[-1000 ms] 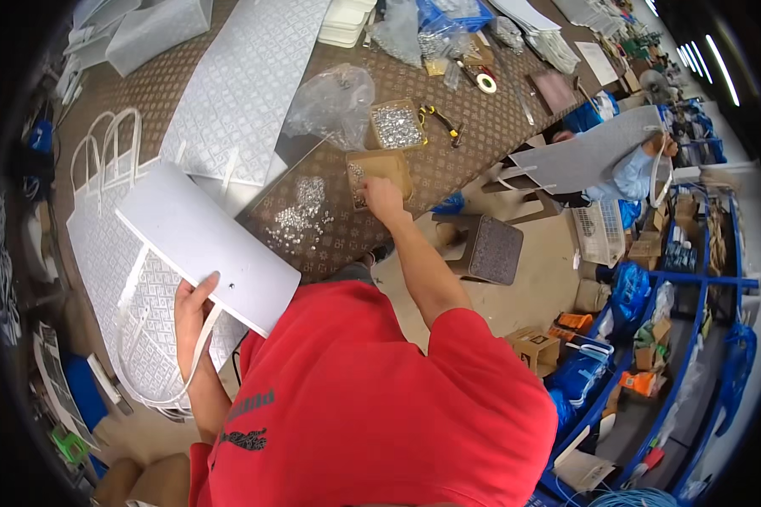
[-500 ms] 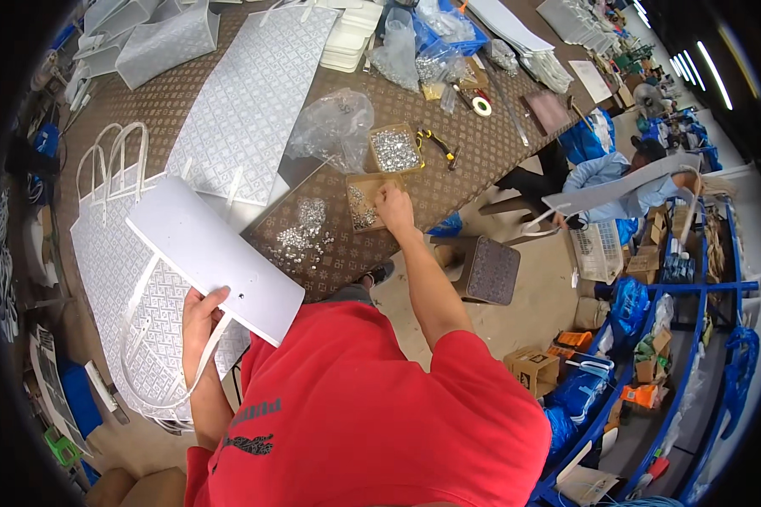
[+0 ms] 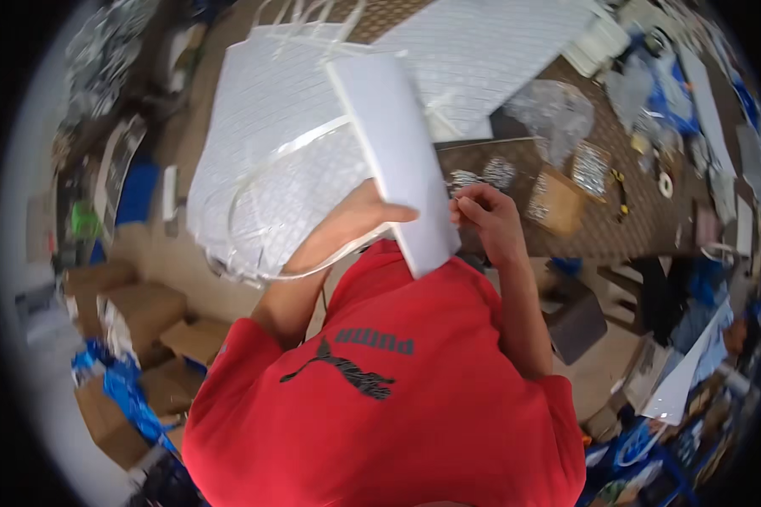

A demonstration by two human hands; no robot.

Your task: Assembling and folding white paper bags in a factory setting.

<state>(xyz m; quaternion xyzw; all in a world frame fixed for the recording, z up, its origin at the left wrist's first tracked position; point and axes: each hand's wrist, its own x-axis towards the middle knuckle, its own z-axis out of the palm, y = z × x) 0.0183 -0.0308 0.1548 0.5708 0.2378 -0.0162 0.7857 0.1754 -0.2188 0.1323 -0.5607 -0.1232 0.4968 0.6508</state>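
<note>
My left hand grips a curved white panel by its lower left edge, thumb across its face and fingers hidden behind. A thin white strap handle loops from the panel past my left wrist. My right hand is at the panel's right edge, thumb and fingers pinched together; whatever is in them is too small and blurred to make out. Just beyond it lie loose small metal pieces. Farther right are a cardboard tray and another tray full of shiny metal fasteners.
Patterned white bag pieces with handles cover the table's left side. A flat pale sheet and a clear plastic bag lie beyond. Yellow-black pliers rest at right. A stool stands below the table edge; cardboard boxes fill the floor at left.
My right hand has left the cardboard tray and come to the panel, its fingers pinched. The panel is now more upright in my left hand. The whole view has swung to the left.
</note>
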